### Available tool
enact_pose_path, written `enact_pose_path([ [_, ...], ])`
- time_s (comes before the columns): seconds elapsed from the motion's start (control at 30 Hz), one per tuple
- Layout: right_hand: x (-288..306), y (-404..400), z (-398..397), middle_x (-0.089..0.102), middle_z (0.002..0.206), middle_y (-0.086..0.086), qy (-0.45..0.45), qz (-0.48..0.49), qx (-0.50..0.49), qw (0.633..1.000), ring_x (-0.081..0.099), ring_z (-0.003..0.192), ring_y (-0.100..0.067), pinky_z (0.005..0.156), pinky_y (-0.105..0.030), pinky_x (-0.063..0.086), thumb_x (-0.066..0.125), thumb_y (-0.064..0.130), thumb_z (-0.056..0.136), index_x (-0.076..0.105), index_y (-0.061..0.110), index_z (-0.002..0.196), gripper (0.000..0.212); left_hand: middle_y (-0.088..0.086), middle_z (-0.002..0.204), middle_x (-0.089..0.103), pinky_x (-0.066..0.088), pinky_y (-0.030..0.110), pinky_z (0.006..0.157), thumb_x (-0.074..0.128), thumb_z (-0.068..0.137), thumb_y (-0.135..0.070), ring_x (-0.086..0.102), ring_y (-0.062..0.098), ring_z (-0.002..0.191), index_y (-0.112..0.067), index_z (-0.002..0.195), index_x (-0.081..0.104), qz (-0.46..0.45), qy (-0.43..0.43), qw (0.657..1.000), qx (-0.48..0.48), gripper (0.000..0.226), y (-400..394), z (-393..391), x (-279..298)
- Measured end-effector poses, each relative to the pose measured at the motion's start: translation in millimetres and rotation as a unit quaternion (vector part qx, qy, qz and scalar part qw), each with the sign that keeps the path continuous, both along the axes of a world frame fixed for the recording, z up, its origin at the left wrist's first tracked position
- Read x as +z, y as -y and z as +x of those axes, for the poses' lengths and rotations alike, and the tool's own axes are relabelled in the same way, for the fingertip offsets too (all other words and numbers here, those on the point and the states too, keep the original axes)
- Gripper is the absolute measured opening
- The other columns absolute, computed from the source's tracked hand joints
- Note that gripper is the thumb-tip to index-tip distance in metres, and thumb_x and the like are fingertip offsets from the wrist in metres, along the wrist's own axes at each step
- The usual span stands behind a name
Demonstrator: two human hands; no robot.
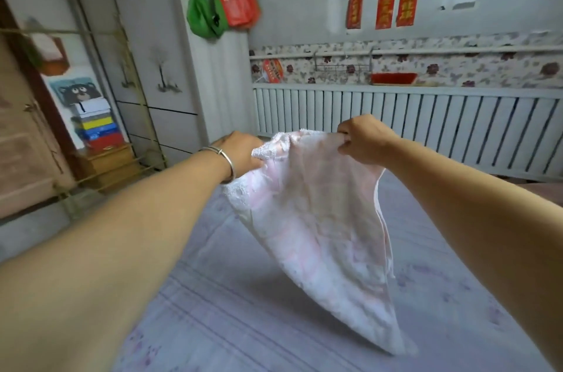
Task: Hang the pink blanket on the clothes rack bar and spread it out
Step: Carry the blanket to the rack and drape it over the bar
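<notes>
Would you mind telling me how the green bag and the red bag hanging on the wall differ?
The green bag hangs to the left and reaches lower; the red bag hangs to its right and ends higher. The red bag carries pale printed lettering, while the green bag shows none from here. The green bag has dark handles, the red bag red ones. Both are soft carrier bags hung high beside each other, overlapping.

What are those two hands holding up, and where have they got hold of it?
The pink blanket, by its bunched top edge: left hand at one end, right hand at the other. The rest hangs down.
</notes>
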State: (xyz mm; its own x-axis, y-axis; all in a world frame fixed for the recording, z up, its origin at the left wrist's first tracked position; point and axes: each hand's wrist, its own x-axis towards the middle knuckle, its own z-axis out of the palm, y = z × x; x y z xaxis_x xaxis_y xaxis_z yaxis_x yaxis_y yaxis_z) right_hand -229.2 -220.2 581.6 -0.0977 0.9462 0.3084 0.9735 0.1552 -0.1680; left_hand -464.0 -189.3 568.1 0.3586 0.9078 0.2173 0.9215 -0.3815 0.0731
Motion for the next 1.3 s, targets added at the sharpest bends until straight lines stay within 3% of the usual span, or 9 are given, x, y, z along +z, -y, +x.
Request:
enact_pose_path([
  [0.2,18.2,-38.8,-143.2,0.043,0.063,-0.003,0.002,0.0,0.094,0.996,0.05,0.071,-0.029,0.061,-0.032,0.042,0.056,0.008,0.083,0.048,0.01,0.065,0.02,0.019,0.112,0.063,0.036,0.027,0.071,0.056,0.088,-0.03,0.058,0.035,0.101,-0.009,0.108,0.059,0.026,-0.037,0.996,0.079,0.03,7.3,-145.7,23.0],
  [0.3,24.4,-63.1,-229.2,0.041,0.059,-0.003,0.009,0.005,0.137,0.991,0.048,0.071,-0.028,0.06,-0.032,0.038,0.055,0.007,0.082,0.044,0.009,0.059,0.026,0.017,0.107,0.063,0.042,0.031,0.072,0.056,0.088,-0.03,0.058,0.034,0.097,-0.009,0.102,0.061,0.02,-0.026,0.992,0.12,0.026,7.6,-233.5,32.3],
  [0.43,32.2,-95.4,-348.1,0.05,0.078,-0.013,-0.004,0.008,0.19,0.982,0.051,0.078,-0.031,0.064,-0.031,0.038,0.056,0.006,0.082,0.056,0.003,0.068,0.014,0.012,0.094,0.06,0.043,0.03,0.076,0.06,0.086,-0.028,0.055,0.027,0.089,-0.004,0.102,0.064,0.031,0.01,0.984,0.175,0.029,10.4,-352.4,47.8],
  [0.57,40.1,-121.8,-455.2,0.046,0.07,-0.013,-0.012,0.022,0.234,0.972,0.045,0.072,-0.028,0.056,-0.029,0.034,0.058,0.006,0.08,0.039,0.009,0.054,0.031,0.017,0.1,0.063,0.031,0.023,0.071,0.061,0.086,-0.023,0.056,0.031,0.099,0.001,0.102,0.064,0.051,0.047,0.972,0.223,0.029,11.4,-448.8,62.1],
  [0.77,55.1,-165.7,-594.7,0.043,0.069,-0.013,-0.011,0.047,0.317,0.947,0.041,0.071,-0.025,0.063,-0.03,0.032,0.058,0.007,0.079,0.027,0.014,0.05,0.043,0.009,0.079,0.054,0.033,0.024,0.056,0.06,0.085,-0.019,0.048,0.023,0.072,-0.003,0.085,0.066,0.079,0.057,0.946,0.31,0.017,-2.5,-565.8,75.1],
  [0.97,66.1,-231.4,-723.8,0.04,0.061,-0.004,-0.032,0.064,0.381,0.922,0.042,0.072,-0.025,0.053,-0.027,0.033,0.058,0.008,0.082,0.035,0.011,0.051,0.039,0.014,0.09,0.064,0.05,0.037,0.076,0.063,0.08,-0.021,0.059,0.033,0.086,-0.01,0.085,0.067,0.122,0.039,0.918,0.375,0.013,-51.0,-684.9,86.6],
  [1.07,75.2,-267.0,-783.9,0.052,0.076,-0.018,-0.04,0.049,0.399,0.915,0.05,0.079,-0.032,0.068,-0.035,0.045,0.058,0.007,0.081,0.053,-0.002,0.065,0.019,0.01,0.089,0.061,0.049,0.036,0.074,0.062,0.08,-0.023,0.059,0.032,0.085,-0.011,0.088,0.066,0.125,0.029,0.907,0.401,0.015,-77.0,-736.4,95.9],
  [1.17,82.3,-299.1,-851.2,0.051,0.069,-0.006,-0.052,0.043,0.432,0.899,0.048,0.077,-0.023,0.057,-0.028,0.041,0.059,0.009,0.083,0.057,0.004,0.064,0.02,0.008,0.084,0.06,0.046,0.033,0.07,0.062,0.08,-0.021,0.058,0.03,0.08,-0.009,0.088,0.067,0.143,0.028,0.894,0.424,0.015,-101.0,-792.4,102.1],
  [1.3,80.6,-329.7,-934.1,0.037,0.055,-0.002,-0.047,0.037,0.449,0.891,0.044,0.067,-0.024,0.045,-0.024,0.028,0.058,0.008,0.084,0.035,0.013,0.048,0.042,0.005,0.08,0.057,0.041,0.029,0.066,0.062,0.08,-0.019,0.056,0.027,0.076,-0.009,0.089,0.067,0.139,0.035,0.881,0.452,0.015,-127.8,-862.6,98.8],
])
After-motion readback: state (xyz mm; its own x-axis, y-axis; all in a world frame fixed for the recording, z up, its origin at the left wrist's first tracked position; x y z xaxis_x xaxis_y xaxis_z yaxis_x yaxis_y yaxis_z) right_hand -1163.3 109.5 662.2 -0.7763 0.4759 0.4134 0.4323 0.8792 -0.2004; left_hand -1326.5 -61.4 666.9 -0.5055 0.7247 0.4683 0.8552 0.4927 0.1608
